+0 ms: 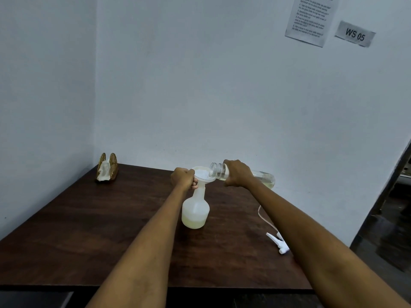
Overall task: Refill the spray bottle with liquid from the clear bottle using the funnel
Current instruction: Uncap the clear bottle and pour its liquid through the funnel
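Note:
A translucent white spray bottle stands upright on the dark wooden table, with pale yellowish liquid in its lower part. A white funnel sits in its neck. My left hand grips the funnel's left rim and the bottle's neck. My right hand holds the clear bottle tipped almost level, its open mouth over the funnel's right side. Pale liquid lies in the clear bottle's far end. Whether liquid is flowing is too small to tell.
The white trigger sprayer head with its thin tube lies on the table near the right edge, under my right forearm. A golden napkin holder with tissue stands at the back left corner. Walls close off the back and left.

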The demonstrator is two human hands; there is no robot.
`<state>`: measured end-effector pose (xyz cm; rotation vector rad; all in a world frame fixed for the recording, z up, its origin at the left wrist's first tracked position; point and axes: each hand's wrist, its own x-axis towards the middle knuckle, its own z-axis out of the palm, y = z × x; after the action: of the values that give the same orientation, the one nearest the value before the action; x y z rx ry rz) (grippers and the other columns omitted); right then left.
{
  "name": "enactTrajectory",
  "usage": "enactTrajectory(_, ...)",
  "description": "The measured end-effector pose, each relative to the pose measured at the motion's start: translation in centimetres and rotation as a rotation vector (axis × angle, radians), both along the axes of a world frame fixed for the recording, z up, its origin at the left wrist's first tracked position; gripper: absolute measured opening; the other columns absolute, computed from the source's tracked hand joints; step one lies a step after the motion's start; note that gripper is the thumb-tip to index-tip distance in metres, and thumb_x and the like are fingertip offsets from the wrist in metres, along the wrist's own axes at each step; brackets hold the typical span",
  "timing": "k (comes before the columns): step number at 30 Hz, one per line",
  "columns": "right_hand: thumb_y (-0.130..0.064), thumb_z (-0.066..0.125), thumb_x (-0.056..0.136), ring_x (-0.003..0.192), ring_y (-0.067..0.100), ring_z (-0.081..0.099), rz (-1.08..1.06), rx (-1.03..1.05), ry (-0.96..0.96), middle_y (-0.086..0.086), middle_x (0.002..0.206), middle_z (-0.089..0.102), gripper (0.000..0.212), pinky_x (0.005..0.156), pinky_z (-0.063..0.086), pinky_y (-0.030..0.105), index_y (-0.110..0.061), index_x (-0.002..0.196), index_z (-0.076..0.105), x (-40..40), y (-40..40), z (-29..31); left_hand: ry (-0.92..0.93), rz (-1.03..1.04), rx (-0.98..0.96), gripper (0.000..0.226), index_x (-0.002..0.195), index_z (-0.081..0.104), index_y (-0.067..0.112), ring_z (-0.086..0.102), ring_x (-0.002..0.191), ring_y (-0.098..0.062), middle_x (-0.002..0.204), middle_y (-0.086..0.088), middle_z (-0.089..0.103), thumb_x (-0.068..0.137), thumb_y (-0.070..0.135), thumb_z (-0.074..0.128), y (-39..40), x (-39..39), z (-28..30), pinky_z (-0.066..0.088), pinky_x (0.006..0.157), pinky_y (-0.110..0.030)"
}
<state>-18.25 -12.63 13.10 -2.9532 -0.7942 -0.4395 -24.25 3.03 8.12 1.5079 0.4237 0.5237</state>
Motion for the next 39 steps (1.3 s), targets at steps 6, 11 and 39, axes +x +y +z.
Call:
enactTrajectory(6,-0.016,0.07,0.069,0.095,0.031,0.059,0.002,0.007,0.0,0.012,0.102,0.064,0.04,0.066,0.035,0.029,-0.005,0.104,0.054,-0.06,-0.19,-0.08,0.006,-0.002,-0.006,0.03,0.056,0.056,0.002,0.046,0.023,-0.003,0.048,-0.006,0.055,0.084,-0.001,0.045,-0.08,0.01,0.14,0.049,0.035,-0.017)
enactTrajectory(11,-0.017,0.071,0.068,0.095,0.03,0.059,0.002,0.007,0.003,0.012,0.102,0.064,0.042,0.066,0.035,0.029,-0.005,0.104,0.054,-0.1,-0.17,-0.04,0.015,0.0,0.0,0.03,0.057,0.057,0.003,0.047,0.023,-0.002,0.05,-0.007,0.056,0.085,0.0,0.046,-0.03,0.12,0.09,0.049,0.036,-0.017)
enactTrajectory(39,-0.017,0.07,0.07,0.095,0.03,0.06,-0.01,-0.015,-0.011,0.012,0.103,0.065,0.041,0.067,0.036,0.029,-0.006,0.106,0.054,-0.14,-0.27,0.12,0.022,0.005,0.017,0.033,0.053,0.056,0.005,0.047,0.023,-0.002,0.047,-0.004,0.056,0.085,0.002,0.047,0.11,0.21,-0.03,0.056,0.052,-0.028)
